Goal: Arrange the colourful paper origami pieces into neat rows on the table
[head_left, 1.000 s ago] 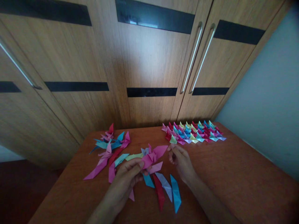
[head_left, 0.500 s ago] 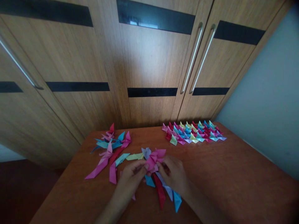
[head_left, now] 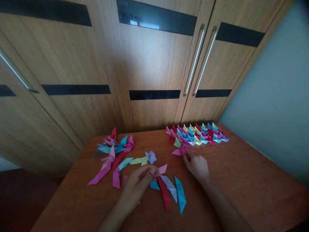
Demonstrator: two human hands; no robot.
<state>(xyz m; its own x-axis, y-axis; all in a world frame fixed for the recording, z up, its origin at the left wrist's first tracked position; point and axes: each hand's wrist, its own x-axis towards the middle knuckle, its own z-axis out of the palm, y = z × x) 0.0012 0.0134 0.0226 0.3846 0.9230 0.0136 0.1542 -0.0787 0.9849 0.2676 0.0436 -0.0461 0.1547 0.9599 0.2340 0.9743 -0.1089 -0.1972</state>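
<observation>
Near the front of the rows of small folded pieces [head_left: 196, 137], my right hand [head_left: 198, 166] pinches a magenta folded paper [head_left: 178, 151]. My left hand [head_left: 138, 180] is closed on a light pink paper piece [head_left: 163, 169], whose tip sticks out to the right of the fingers. Below and beside it lie a red strip [head_left: 164, 195], a lavender strip [head_left: 170, 187] and a blue strip [head_left: 180, 195]. A lavender crumpled-looking fold [head_left: 151, 157] and a pale yellow strip [head_left: 138, 160] lie just behind my left hand.
Pink, red and blue folded papers [head_left: 103, 170] are heaped on the left of the brown table [head_left: 229, 193]. Wooden cabinet doors [head_left: 154, 58] with metal handles rise behind the table. A pale wall [head_left: 270, 109] stands at the right.
My hands have moved apart. My right hand has carried the magenta paper from beside my left hand back and right to the rows. The light pink piece now shows at my left fingers.
</observation>
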